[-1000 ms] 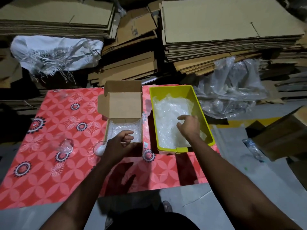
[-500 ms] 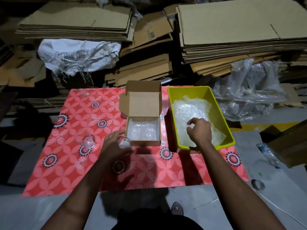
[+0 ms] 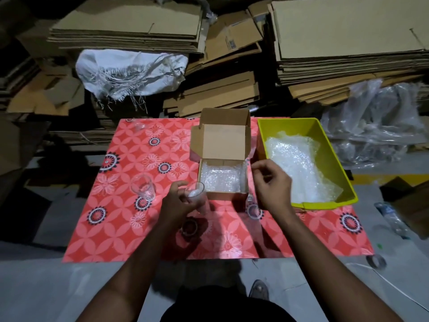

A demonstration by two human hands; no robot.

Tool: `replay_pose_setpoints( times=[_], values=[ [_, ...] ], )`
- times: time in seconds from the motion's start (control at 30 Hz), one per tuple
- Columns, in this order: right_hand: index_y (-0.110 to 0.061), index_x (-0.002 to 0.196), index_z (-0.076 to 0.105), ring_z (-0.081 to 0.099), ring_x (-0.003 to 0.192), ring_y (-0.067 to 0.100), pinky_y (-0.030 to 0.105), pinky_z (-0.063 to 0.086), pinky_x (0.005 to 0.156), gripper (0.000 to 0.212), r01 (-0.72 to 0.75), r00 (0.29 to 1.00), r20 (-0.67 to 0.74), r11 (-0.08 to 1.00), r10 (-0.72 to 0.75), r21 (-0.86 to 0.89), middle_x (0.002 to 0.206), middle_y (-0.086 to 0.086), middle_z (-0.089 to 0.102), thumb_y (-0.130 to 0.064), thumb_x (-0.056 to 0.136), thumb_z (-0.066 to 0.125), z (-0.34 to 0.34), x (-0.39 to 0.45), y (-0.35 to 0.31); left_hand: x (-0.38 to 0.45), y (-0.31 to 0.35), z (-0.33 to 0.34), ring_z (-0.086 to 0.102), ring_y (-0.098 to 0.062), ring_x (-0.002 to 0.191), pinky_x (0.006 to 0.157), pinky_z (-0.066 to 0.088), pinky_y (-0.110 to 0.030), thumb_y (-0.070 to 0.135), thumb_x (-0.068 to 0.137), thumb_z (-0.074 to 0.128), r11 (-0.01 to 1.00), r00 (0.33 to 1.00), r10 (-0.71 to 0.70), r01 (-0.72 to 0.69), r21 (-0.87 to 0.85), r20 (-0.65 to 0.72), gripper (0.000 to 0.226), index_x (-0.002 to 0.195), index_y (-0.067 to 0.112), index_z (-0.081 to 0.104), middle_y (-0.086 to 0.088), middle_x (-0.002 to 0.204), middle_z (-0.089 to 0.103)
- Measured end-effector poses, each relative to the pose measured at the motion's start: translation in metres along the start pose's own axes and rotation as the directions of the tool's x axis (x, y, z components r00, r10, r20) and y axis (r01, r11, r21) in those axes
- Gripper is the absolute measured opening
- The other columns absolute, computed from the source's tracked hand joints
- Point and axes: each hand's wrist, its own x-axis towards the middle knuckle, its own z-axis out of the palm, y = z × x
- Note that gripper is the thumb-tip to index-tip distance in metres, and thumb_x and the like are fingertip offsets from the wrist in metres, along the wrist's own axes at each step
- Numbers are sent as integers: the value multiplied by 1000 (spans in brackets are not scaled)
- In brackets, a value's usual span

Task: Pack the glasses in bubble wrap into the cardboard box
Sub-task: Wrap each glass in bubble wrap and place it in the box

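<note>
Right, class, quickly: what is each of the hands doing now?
Left hand: holds a clear glass.
Right hand: fingers loosely curled, holding nothing visible, beside the cardboard box.

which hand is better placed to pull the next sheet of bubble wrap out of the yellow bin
Right. The right hand hovers beside the yellow bin, close to the loose bubble wrap inside, and looks empty. The left hand holds a glass on the far side of the cardboard box.

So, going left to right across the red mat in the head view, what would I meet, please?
Empty glass → left hand holding a glass → cardboard box → right hand → yellow bin.
</note>
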Motion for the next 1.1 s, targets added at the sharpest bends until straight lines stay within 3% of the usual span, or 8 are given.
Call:
replay_pose_setpoints(
  times=[0.17, 0.23, 0.3, 0.4, 0.63, 0.73, 0.87, 1.1],
  values=[
    [-34, 132, 60, 64, 91, 3, 17, 52, 76, 52, -47, 826, 563, 998, 21, 32, 122, -6, 63, -25, 85, 80, 41, -30, -1, 7, 25, 7, 66, -17, 79, 68, 57, -22, 6, 80, 82, 980, 998, 42, -31, -199, 48, 39, 115, 7, 64, -14, 89, 71],
    [-37, 142, 49, 64, 90, 6, 15, 52, 75, 80, -83, 813, 582, 994, 23, 76, 124, -4, 59, -27, 73, 90, 46, -33, -1, 12, 31, 9, 70, -20, 83, 74, 58, -31, 18, 84, 79, 954, 996, 30, -4, -299, 83, 34, 111, 1, 67, -13, 92, 74],
    [-39, 147, 41, 61, 93, 8, 11, 50, 77, 100, -24, 822, 570, 998, -16, 63, 130, -6, 52, -23, 65, 95, 46, -29, -1, 20, 30, 12, 65, -25, 79, 74, 53, -43, 47, 80, 79, 946, 989, 24, 26, -322, 149, 59, 102, -6, 65, -17, 88, 71],
    [-36, 150, 38, 60, 93, 9, 14, 51, 76, 106, 75, 833, 549, 997, -69, 13, 139, -11, 44, -26, 62, 97, 44, -18, 1, 28, 31, 19, 64, -30, 79, 76, 53, -53, 64, 71, 78, 936, 969, 28, 60, -347, 244, 79, 101, -8, 63, -30, 89, 68],
    [-20, 146, 44, 64, 95, 11, 26, 56, 80, 102, 179, 863, 495, 977, -100, -116, 136, -2, 48, -37, 59, 94, 48, 11, 15, 49, 40, 35, 68, -21, 77, 67, 54, -28, 48, 90, 66, 926, 949, -32, 146, -349, 313, 46, 103, 4, 68, -11, 90, 71],
    [-20, 145, 40, 56, 117, 16, 31, 55, 91, 109, 160, 875, 485, 951, -12, -264, 138, 0, 47, -42, 53, 94, 52, 26, 27, 59, 28, 31, 66, -17, 91, 78, 51, -30, 54, 92, 61, 997, 982, -26, 39, -68, 189, 37, 114, 25, 71, 4, 100, 73],
    [-18, 143, 39, 55, 120, 27, 40, 53, 93, 104, 241, 869, 486, 785, 87, -570, 137, 3, 49, -37, 55, 91, 54, 49, 40, 58, 15, 26, 61, -10, 102, 78, 41, -12, 22, 96, 65, 938, 960, 126, -197, 286, 250, 37, 132, 17, 63, 0, 122, 67],
    [-16, 131, 47, 54, 117, 29, 38, 56, 86, 93, 360, 784, 583, 610, 213, -706, 122, 7, 55, -51, 56, 90, 67, 68, 59, 56, 10, 24, 55, -9, 113, 93, 43, -26, 19, 95, 63, 884, 927, 189, -305, 356, 324, 44, 138, 19, 57, 0, 131, 59]
  ],
)
